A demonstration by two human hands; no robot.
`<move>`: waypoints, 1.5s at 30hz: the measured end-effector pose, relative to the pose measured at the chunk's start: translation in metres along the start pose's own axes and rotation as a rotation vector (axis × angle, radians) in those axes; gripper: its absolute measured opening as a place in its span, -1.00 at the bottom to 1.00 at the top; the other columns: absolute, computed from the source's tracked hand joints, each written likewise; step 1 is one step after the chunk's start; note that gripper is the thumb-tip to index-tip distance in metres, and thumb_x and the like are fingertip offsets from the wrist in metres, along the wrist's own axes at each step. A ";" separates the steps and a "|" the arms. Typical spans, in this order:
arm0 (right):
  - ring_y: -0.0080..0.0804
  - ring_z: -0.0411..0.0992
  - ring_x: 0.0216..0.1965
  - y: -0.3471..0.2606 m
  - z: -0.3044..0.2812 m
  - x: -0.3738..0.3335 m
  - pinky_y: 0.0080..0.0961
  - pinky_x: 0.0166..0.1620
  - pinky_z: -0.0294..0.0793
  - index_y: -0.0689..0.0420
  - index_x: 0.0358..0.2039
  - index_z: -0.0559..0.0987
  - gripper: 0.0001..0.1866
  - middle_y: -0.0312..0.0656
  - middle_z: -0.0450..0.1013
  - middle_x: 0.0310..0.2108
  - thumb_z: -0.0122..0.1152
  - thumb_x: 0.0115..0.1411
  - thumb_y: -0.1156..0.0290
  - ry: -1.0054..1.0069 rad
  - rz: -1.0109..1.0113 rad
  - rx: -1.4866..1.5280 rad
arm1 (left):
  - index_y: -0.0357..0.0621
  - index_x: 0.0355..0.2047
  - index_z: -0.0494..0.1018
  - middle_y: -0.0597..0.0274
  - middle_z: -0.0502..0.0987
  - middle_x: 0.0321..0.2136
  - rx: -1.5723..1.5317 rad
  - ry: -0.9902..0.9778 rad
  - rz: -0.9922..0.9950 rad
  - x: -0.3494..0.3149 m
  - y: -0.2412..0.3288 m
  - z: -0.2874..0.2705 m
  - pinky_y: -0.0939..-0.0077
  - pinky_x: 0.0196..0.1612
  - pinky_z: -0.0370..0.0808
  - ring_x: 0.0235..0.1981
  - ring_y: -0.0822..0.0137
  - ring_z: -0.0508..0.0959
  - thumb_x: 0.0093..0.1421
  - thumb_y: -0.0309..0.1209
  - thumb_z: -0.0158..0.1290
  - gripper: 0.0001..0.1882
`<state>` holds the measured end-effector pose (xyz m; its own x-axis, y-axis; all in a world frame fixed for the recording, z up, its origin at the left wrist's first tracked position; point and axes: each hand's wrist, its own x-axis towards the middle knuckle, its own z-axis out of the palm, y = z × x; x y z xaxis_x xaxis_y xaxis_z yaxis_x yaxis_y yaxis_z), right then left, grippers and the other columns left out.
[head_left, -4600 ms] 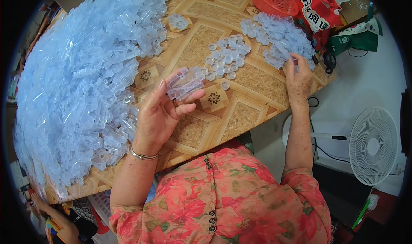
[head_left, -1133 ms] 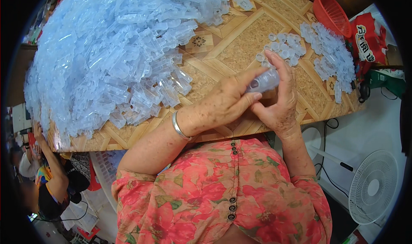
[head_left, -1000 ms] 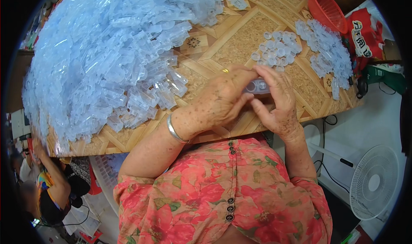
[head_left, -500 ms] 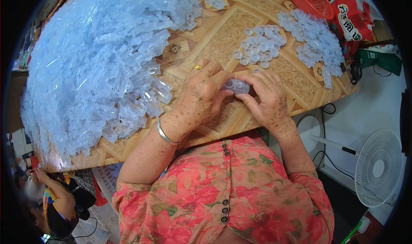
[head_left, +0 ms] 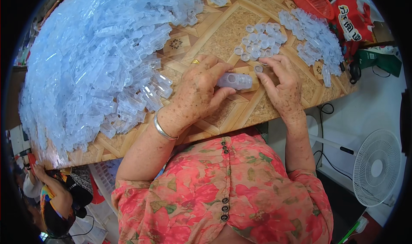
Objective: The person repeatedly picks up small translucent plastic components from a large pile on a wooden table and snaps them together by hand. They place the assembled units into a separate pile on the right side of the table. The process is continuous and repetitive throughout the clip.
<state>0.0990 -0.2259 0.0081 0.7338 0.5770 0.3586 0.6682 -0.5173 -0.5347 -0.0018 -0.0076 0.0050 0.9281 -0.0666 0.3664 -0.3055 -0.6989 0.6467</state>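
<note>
My left hand (head_left: 195,87) grips a translucent plastic case (head_left: 237,81) between thumb and fingers, just above the table. A round ring or opening shows on the case near my fingertips, and its free end points right. A short gap away, my right hand (head_left: 281,85) pinches a small round clear cap (head_left: 258,68) between thumb and forefinger. Just beyond the right fingertips lies a cluster of similar round caps (head_left: 263,43). A huge heap of clear plastic pieces (head_left: 98,68) spreads close to the left hand and wrist.
On the wood-patterned table (head_left: 223,27), a smaller pile of clear pieces (head_left: 315,40) lies at the right. Beyond it are a red basket (head_left: 312,2) and a red bag (head_left: 352,18). A white fan (head_left: 377,169) stands right; another person (head_left: 60,196) sits at lower left.
My right hand has left the case, moved right and now pinches a round cap. The left hand keeps its hold, and more of the case shows.
</note>
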 end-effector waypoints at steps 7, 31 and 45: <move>-0.40 0.45 -0.40 0.007 -0.004 -0.012 -0.45 -0.30 0.42 0.21 -0.21 0.61 -0.79 -0.21 0.48 -0.35 0.31 0.12 0.50 -0.114 0.077 0.123 | -0.23 -0.14 0.52 0.03 0.55 -0.22 0.027 -0.003 -0.024 -0.002 -0.002 -0.001 0.20 -0.13 0.47 -0.17 -0.04 0.52 -0.08 -0.41 0.34 -0.55; -0.24 0.51 -0.35 -0.040 -0.004 0.001 -0.38 -0.29 0.50 0.19 -0.23 0.59 -0.72 -0.13 0.49 -0.26 0.40 -0.01 0.55 -0.082 -0.122 0.273 | -0.20 -0.21 0.59 0.09 0.56 -0.32 -0.033 0.006 0.030 0.000 -0.006 0.000 0.25 -0.17 0.47 -0.23 0.03 0.53 -0.07 -0.39 0.36 -0.62; -0.14 0.47 -0.24 -0.043 0.007 0.017 -0.30 -0.19 0.46 0.21 -0.31 0.56 -0.75 -0.15 0.48 -0.33 0.39 -0.04 0.51 -0.213 -0.190 0.155 | -0.23 -0.26 0.60 0.08 0.56 -0.29 -0.016 0.014 0.026 -0.004 -0.007 0.009 0.20 -0.16 0.51 -0.21 0.00 0.53 -0.06 -0.42 0.31 -0.68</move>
<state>0.0822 -0.1894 0.0318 0.5447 0.7816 0.3039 0.7519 -0.2948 -0.5897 -0.0010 -0.0086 -0.0071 0.9167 -0.0747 0.3925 -0.3331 -0.6853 0.6476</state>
